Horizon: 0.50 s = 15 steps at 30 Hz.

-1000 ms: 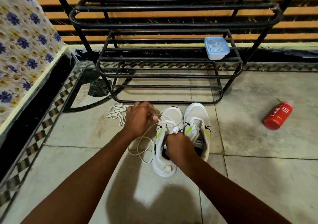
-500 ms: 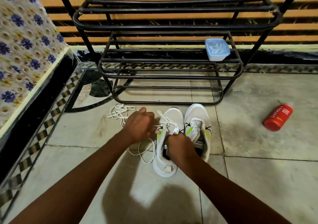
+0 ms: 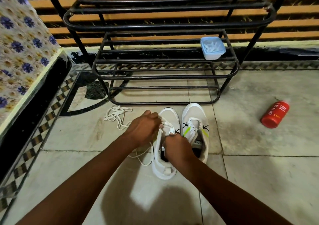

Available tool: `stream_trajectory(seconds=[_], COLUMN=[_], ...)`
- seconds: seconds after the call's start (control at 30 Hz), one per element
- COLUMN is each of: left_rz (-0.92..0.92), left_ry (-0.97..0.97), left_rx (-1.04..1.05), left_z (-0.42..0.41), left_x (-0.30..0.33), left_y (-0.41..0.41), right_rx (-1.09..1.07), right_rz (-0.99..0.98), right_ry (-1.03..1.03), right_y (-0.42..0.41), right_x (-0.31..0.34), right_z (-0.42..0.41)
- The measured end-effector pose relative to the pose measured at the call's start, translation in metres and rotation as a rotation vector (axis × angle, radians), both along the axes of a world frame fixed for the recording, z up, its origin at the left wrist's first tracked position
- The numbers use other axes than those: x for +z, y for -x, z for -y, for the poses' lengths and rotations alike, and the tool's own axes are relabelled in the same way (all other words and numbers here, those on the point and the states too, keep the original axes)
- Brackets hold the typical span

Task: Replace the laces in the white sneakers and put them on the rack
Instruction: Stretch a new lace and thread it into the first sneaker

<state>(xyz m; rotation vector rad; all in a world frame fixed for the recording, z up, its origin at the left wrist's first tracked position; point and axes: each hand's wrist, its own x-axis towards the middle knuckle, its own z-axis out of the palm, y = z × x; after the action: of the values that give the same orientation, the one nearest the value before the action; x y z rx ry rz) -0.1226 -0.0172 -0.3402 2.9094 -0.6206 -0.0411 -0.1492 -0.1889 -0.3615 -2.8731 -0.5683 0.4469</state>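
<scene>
Two white sneakers stand side by side on the floor tiles, toes toward the black metal shoe rack (image 3: 165, 77). The left sneaker (image 3: 164, 166) has a white lace (image 3: 144, 156) partly threaded, its slack looping on the floor to its left. My left hand (image 3: 144, 129) pinches that lace over the shoe's eyelets. My right hand (image 3: 176, 147) grips the shoe's tongue area, holding the lace's other side. The right sneaker (image 3: 196, 119), with yellow-green marks, sits laced beside it. A loose bundle of white laces (image 3: 117, 116) lies on the floor to the left.
A light blue lidded plastic box (image 3: 212, 47) rests on the rack's middle shelf at the right. A red bottle (image 3: 274, 114) lies on the tiles to the right. A floral-covered bed edge (image 3: 22, 52) runs along the left.
My left hand moved right and closer to the left sneaker's eyelets, drawing in the lace slack. My right hand stayed on the shoe.
</scene>
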Motion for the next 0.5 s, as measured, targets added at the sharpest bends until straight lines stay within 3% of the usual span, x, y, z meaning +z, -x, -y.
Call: stream_trajectory(seconds=[0.07,0.23,0.4,0.5], left_rz=[0.007,0.039,0.292,0.282], left_ry=[-0.016,0.292,0.591,0.735], left_rx=[0.010,0.172,0.452,0.539], left_z=[0.004,-0.010,-0.027,-0.032], left_x=[0.001,0.010,0.038,0.042], left_y=[-0.004,-0.013,-0.006,0.004], right_rx=[-0.008,-0.029,-0.038,-0.037], right_rz=[-0.006,-0.026,-0.026,-0.026], right_ry=[-0.003,-0.001,-0.012,-0.011], right_y=[0.000,0.000,-0.001,0.000], right_x=[0.000,0.000,0.000,0.001], right_z=[0.000,0.000,-0.001,-0.002])
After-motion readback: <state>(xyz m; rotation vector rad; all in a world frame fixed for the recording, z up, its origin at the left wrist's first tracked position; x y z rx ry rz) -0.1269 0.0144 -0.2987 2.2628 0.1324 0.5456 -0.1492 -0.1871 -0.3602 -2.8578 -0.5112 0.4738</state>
